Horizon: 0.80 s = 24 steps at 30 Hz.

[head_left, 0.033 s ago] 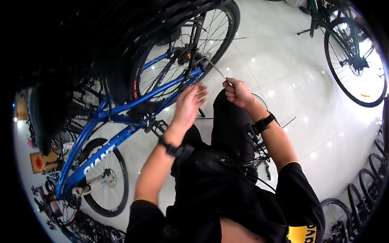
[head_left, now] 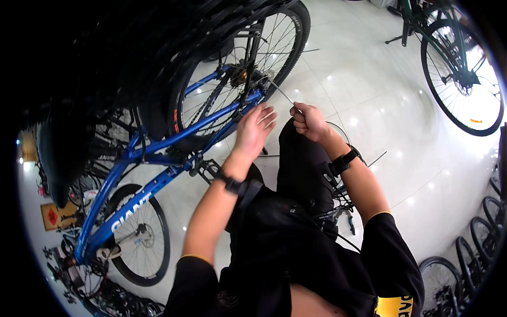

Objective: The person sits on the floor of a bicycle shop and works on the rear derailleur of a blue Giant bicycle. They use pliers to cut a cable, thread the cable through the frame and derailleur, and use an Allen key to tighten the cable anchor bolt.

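Head view: right hand (head_left: 309, 123) gripping a thin metal rod (head_left: 282, 93), the rod pointing in toward the rear wheel (head_left: 302, 35) of a blue bicycle (head_left: 187, 127), left hand (head_left: 251, 133) hovering open beside the frame, fingers slightly parted.

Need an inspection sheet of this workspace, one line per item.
Surface: pale tiled floor, shiny.
Main items: blue bicycle; thin grey rod angled toward its rear wheel, contact unclear.
Clutter: teal-handled tool on the floor, partly hidden.
Hands: left hand open near the frame, contact unclear; right hand closed on the rod.
Cables: dark tangle by the right leg.
Surroundings: green bicycle; row of wheels.
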### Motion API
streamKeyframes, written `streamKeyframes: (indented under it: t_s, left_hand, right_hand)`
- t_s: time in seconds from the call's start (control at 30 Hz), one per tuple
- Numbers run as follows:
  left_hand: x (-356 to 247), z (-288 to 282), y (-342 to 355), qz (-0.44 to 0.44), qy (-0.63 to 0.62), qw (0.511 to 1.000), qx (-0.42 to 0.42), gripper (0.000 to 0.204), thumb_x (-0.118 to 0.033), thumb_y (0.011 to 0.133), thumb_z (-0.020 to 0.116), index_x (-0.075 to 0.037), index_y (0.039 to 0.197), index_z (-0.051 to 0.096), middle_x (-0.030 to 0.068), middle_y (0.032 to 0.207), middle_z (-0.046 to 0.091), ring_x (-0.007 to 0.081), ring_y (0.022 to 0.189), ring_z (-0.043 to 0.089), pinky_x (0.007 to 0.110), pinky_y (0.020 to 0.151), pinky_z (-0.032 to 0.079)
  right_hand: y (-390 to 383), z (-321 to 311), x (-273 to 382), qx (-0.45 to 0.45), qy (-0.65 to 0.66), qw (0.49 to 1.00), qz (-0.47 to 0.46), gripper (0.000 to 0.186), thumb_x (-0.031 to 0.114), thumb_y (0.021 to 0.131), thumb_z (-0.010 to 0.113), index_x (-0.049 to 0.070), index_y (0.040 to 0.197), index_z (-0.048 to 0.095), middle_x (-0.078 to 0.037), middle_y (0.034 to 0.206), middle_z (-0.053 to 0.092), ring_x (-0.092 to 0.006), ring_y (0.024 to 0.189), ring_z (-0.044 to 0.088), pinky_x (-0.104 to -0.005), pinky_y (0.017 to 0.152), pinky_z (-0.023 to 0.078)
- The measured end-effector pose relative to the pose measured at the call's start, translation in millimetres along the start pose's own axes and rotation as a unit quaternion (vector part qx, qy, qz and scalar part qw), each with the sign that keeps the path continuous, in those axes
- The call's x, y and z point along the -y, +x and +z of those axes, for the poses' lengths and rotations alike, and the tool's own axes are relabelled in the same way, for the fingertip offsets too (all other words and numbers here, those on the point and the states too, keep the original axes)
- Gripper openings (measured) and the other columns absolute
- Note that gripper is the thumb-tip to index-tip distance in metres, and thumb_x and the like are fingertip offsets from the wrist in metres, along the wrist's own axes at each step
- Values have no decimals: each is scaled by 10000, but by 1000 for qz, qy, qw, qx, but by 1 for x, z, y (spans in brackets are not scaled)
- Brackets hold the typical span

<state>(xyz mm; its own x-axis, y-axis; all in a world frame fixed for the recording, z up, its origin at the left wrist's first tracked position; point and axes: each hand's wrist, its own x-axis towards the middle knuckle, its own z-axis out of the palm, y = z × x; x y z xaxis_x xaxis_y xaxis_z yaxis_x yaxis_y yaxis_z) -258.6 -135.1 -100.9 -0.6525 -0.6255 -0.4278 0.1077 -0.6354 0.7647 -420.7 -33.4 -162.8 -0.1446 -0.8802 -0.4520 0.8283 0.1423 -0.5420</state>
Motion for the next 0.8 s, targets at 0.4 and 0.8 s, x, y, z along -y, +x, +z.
streamKeyframes:
  t_s: [0.4,0.8]
  left_hand:
    - [34,8,107,-35,-274,961,-13,296,-318,947,566,-40,1046,544,37,989,593,167,910,580,347,793,447]
    - [29,2,128,-85,-180,980,-29,367,-433,887,640,-92,987,549,-20,901,585,113,774,557,317,704,393]
  right_hand:
    - [-15,16,-15,-292,-661,625,-296,362,266,957,463,-3,756,599,-241,675,613,-419,645,605,-482,610,480]
    - [-2,4,17,-211,-711,637,-210,191,172,867,596,5,894,685,-147,782,700,-260,733,678,-368,670,525]
